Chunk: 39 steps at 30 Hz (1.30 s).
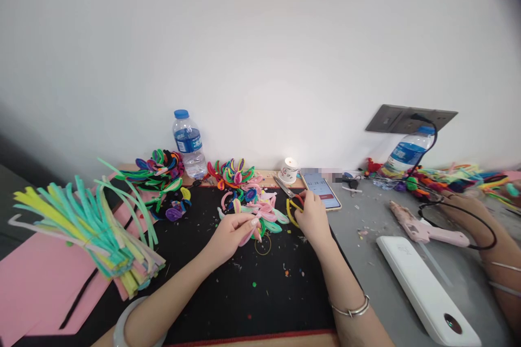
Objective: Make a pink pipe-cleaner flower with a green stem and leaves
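**Pink loops in one hand, scissors under the other**

So the left hand point(232, 236) has thumb and fingertips pinched together on some pink loops point(265, 209), right in the middle of the black mat point(228, 293); the right hand point(312, 219) is curled over the handles of the scissors point(286, 190), blades pointing off toward the wall; can't tell if that grip is actually closed or just resting. My read is that this is a holding-and-tool step, loops steady on one side, scissors being picked up or put down on the other; next move, I reckon, calls for a sure grip on those handles and a light pinch on the loops so the fuzz doesn't get squashed.

Just beside the right hand is a curved yellow piece point(291, 214), not sure what; past it there's a phone point(325, 192) and a paper cup point(288, 171); further out, a bundle of strips point(91, 233) off to the left, a glue gun point(431, 230) on the grey table point(366, 265) to the right, with someone else's hand point(468, 214) near its cable.
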Available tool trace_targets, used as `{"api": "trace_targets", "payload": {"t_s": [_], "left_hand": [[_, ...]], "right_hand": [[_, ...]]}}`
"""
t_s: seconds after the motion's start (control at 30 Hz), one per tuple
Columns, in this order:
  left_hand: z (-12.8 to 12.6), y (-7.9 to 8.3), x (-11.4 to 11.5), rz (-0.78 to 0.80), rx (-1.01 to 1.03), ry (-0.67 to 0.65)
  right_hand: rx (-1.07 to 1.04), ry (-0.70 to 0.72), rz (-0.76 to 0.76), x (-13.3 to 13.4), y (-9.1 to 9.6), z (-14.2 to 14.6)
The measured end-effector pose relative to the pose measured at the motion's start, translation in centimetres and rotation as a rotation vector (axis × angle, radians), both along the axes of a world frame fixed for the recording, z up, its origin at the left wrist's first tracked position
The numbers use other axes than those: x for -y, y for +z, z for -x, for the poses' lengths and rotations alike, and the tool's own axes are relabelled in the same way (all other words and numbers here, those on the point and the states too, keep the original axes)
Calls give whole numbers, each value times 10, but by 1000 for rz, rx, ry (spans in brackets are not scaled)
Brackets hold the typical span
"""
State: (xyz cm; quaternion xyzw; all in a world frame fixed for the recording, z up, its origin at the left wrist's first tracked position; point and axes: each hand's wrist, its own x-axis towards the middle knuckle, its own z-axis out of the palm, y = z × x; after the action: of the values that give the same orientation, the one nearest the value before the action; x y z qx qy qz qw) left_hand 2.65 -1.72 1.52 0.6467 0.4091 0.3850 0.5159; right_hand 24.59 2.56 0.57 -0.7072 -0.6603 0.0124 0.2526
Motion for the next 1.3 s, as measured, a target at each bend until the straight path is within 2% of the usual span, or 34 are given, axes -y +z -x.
{"api": "trace_targets", "payload": {"t_s": [0.1, 0.2, 0.27, 0.37, 0.43, 0.53, 0.63, 0.7, 0.83, 1.0, 1.3], "left_hand": [[1, 0, -1, -33, -24, 53], [2, 1, -3, -72, -12, 128], [3, 2, -3, -96, -14, 198], [6, 4, -4, -143, -46, 325], [9, 4, -5, -192, -77, 399], [14, 3, -7, -278, -114, 463], [17, 1, -10, -347, -126, 496], [18, 0, -11, -384, -135, 523], [19, 1, -12, -432, -171, 529], [19, 1, -12, -487, -256, 461], [21, -3, -14, -569, -329, 405]], "right_hand": [[95, -43, 106, -1, -6, -6], [83, -71, 154, -2, -7, -7], [39, -81, 117, -3, -4, -8], [-126, -50, -22, -4, 3, -6], [-273, 19, -65, -2, 9, 0], [-397, 200, 1, 5, 16, 12], [-385, 377, 128, 14, 20, 24], [-338, 429, 223, 20, 21, 29], [-226, 460, 309, 25, 22, 34], [-163, 535, 256, 26, 24, 37], [-167, 550, 217, 27, 25, 38]]}}
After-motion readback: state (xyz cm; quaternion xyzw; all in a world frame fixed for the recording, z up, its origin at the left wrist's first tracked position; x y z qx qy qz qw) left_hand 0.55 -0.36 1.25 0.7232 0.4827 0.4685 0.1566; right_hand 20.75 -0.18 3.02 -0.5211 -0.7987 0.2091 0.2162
